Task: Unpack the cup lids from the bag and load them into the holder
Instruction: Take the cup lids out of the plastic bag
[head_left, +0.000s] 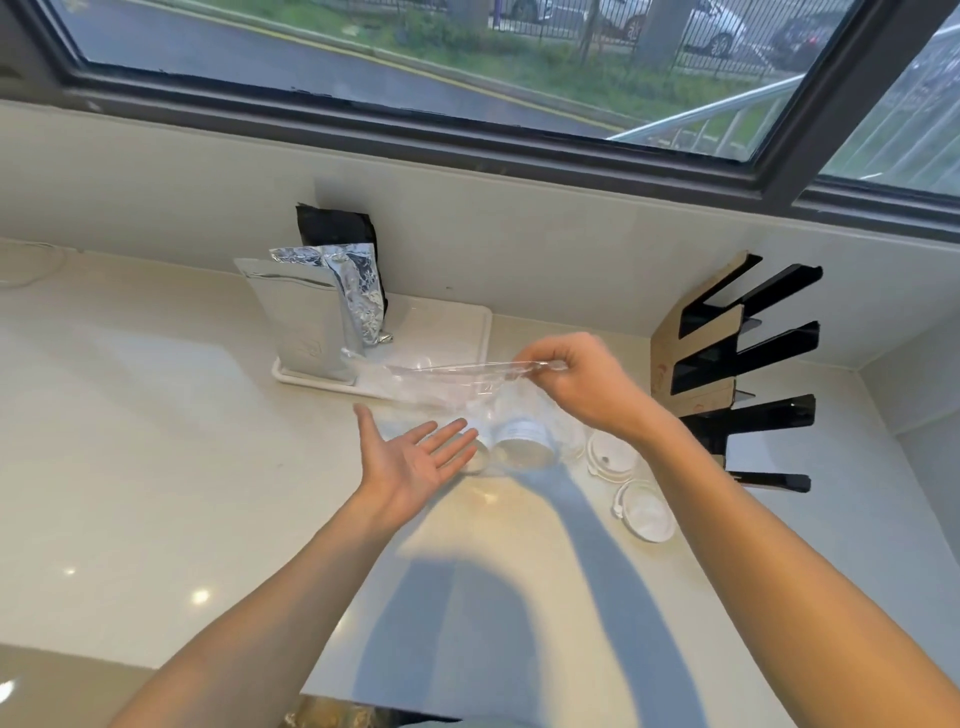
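My right hand (582, 384) pinches the top edge of a clear plastic bag (447, 384) and holds it up above the counter. A stack of clear cup lids (522, 441) hangs at the bag's lower end, close to the counter. My left hand (410, 457) is open, palm up, with its fingertips just left of that stack. Two white lids (613, 457) (647, 512) lie loose on the counter to the right. The black holder (743, 374) with slanted slots and a cardboard backing stands at the right wall.
A white tray (467, 322) behind the bag carries silver foil pouches (306, 317) and a black pouch (337, 228) leaning on the wall. A window runs along the back. The pale counter (156, 441) ends near me at the lower left.
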